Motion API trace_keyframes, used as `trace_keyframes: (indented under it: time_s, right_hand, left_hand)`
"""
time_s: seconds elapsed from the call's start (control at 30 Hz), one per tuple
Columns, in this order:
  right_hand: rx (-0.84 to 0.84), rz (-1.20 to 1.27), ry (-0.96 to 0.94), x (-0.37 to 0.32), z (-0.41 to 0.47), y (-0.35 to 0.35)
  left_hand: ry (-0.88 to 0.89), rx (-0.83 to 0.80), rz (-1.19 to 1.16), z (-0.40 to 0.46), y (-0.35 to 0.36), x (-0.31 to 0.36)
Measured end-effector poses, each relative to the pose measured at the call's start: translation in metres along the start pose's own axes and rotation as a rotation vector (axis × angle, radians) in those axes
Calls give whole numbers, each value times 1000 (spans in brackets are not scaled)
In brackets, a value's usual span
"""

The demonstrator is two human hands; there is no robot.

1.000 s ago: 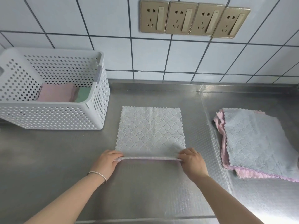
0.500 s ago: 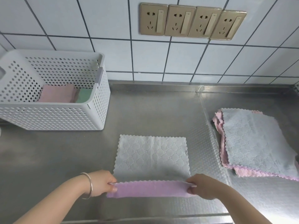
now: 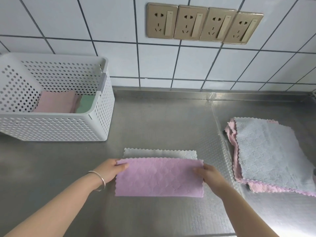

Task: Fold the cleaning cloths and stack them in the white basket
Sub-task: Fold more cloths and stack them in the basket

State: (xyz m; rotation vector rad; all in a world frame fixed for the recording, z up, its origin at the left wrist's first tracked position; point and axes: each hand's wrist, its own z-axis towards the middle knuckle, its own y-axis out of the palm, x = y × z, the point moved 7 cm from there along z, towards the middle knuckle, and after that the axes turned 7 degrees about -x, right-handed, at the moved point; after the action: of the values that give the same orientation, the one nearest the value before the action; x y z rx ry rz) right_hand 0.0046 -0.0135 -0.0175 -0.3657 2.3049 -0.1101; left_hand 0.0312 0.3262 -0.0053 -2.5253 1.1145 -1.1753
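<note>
A cleaning cloth (image 3: 159, 177), purple on one face and pale grey on the other, lies on the steel counter, its near half turned over the far half. A strip of the grey face shows beyond the fold. My left hand (image 3: 112, 170) pinches the folded edge's left corner. My right hand (image 3: 207, 175) grips its right corner. The white basket (image 3: 56, 127) stands at the back left, with a folded pink cloth (image 3: 54, 104) and a folded green cloth (image 3: 86, 103) inside. A pile of unfolded cloths (image 3: 268, 154), grey on top and pink below, lies at the right.
The steel counter (image 3: 162, 117) runs back to a tiled wall bearing several wall sockets (image 3: 204, 24). The counter's front edge is near the bottom of the view. A bracelet (image 3: 100, 180) is on my left wrist.
Both hands lifted the cloth's near edge and carried it away from me, turning the purple face up over the grey face. The cloth now lies nearer to me than before.
</note>
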Motion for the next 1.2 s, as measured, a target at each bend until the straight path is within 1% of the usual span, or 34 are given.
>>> trace_keyframes:
  time_s: [0.07, 0.13, 0.27, 0.37, 0.53, 0.67, 0.77, 0.83, 0.97, 1.2]
  right_hand:
    - [43, 146, 27, 2, 9, 0]
    - [109, 182, 41, 2, 17, -2]
    - [190, 93, 36, -4, 25, -4]
    - [221, -6, 24, -8, 31, -4]
    - [290, -208, 50, -9, 36, -4]
    - [372, -256, 56, -9, 37, -6]
    - [401, -272, 75, -9, 36, -6]
    - [413, -267, 82, -8, 37, -6]
    - [417, -299, 87, -11, 37, -7]
    - [432, -282, 118, -13, 38, -4]
  left_hand:
    - [-20, 48, -55, 11, 1, 2]
    - [-52, 83, -103, 21, 1, 3]
    - [-47, 139, -162, 36, 1, 4]
    - [-43, 189, -159, 41, -1, 3]
    - [-95, 275, -183, 47, -1, -6]
    - [-139, 321, -189, 53, 1, -15]
    - [-142, 351, -196, 56, 1, -19]
    - [-152, 362, -166, 56, 1, -18]
    - [-200, 367, -29, 59, 2, -17]
    - [-215, 394, 62, 62, 1, -13]
